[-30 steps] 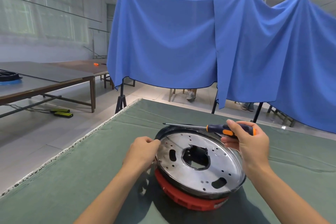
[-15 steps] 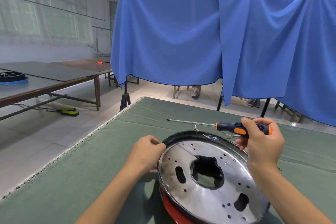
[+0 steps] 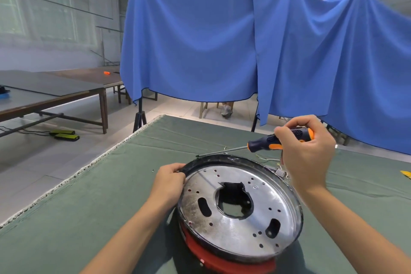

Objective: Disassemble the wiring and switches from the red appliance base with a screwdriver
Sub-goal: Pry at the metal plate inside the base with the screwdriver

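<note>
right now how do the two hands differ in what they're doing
The left hand grips the dark rim of the metal plate on the red appliance base; the right hand grips the screwdriver. The left hand sits low against the plate; the right hand is raised above its far edge, with the screwdriver's shaft pointing left. Both hands have curled fingers.

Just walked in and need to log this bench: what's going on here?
A person is taking apart a red appliance base on a green-covered table. The left hand grips the rim of the metal plate sitting on the base, steadying it. The right hand holds a screwdriver above the far rim, its tip not on any screw. Loose wires lie behind the plate.
</note>
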`<action>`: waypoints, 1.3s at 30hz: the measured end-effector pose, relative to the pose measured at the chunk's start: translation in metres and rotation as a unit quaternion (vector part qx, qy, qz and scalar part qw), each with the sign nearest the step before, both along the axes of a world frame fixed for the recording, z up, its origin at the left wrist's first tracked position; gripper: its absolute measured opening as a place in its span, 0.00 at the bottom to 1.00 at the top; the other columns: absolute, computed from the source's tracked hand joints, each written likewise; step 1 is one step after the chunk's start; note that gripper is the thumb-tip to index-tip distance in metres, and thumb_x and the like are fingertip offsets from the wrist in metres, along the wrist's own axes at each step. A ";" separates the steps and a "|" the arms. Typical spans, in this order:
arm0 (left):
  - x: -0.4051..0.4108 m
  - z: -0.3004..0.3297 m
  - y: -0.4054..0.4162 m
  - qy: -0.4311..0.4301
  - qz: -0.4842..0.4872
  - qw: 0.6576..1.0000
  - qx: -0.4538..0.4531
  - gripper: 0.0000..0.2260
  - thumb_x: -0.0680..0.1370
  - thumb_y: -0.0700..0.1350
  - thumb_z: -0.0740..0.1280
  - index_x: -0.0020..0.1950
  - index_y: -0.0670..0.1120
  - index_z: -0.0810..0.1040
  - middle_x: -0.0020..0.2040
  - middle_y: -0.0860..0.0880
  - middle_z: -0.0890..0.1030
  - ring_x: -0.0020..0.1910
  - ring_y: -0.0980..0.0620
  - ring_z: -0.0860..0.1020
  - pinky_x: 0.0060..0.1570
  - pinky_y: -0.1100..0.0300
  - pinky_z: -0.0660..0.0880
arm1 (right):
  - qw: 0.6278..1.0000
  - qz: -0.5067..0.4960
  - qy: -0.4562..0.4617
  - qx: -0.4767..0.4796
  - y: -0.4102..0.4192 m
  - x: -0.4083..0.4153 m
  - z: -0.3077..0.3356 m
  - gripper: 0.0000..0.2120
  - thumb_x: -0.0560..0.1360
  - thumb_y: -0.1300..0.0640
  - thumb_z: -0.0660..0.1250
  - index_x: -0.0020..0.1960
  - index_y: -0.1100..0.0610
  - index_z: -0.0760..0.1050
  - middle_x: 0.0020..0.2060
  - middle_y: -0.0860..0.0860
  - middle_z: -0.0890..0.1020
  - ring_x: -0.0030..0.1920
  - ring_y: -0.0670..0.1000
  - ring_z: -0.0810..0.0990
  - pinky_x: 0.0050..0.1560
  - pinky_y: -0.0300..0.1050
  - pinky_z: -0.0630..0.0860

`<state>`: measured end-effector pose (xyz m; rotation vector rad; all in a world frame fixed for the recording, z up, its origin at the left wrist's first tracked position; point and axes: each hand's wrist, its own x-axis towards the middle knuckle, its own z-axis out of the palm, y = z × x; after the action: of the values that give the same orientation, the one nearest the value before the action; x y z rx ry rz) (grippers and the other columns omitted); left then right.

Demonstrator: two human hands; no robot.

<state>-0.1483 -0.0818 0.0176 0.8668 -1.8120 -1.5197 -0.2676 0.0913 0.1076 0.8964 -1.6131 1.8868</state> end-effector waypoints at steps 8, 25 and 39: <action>0.000 -0.002 -0.003 -0.015 0.007 1.000 -0.022 0.21 0.67 0.27 0.58 0.37 0.52 0.80 0.36 0.51 0.83 0.42 0.47 0.80 0.49 0.53 0.77 | 0.992 -0.017 0.097 0.074 0.003 0.006 0.029 0.04 0.64 0.63 0.68 0.34 0.58 0.72 0.24 0.40 0.75 0.25 0.40 0.73 0.25 0.26 0.65; 0.003 -0.004 -0.007 -0.050 -0.013 0.997 -0.058 0.15 0.69 0.34 0.62 0.41 0.54 0.80 0.41 0.51 0.84 0.45 0.48 0.81 0.51 0.50 0.77 | 0.977 -0.010 0.170 0.130 -0.017 0.008 0.031 0.04 0.64 0.62 0.67 0.34 0.57 0.72 0.26 0.39 0.76 0.25 0.38 0.74 0.25 0.23 0.64; 0.006 -0.003 -0.006 -0.059 -0.014 0.995 -0.079 0.16 0.69 0.35 0.62 0.36 0.58 0.79 0.38 0.55 0.83 0.44 0.50 0.80 0.51 0.51 0.77 | 0.972 -0.019 0.174 0.155 -0.016 0.007 0.037 0.04 0.63 0.62 0.67 0.33 0.56 0.72 0.25 0.38 0.75 0.25 0.38 0.74 0.25 0.24 0.64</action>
<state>-0.1424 -0.0880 0.0145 0.8735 -2.0069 -1.3442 -0.2607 0.0749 0.1451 1.2364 -1.7097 1.3733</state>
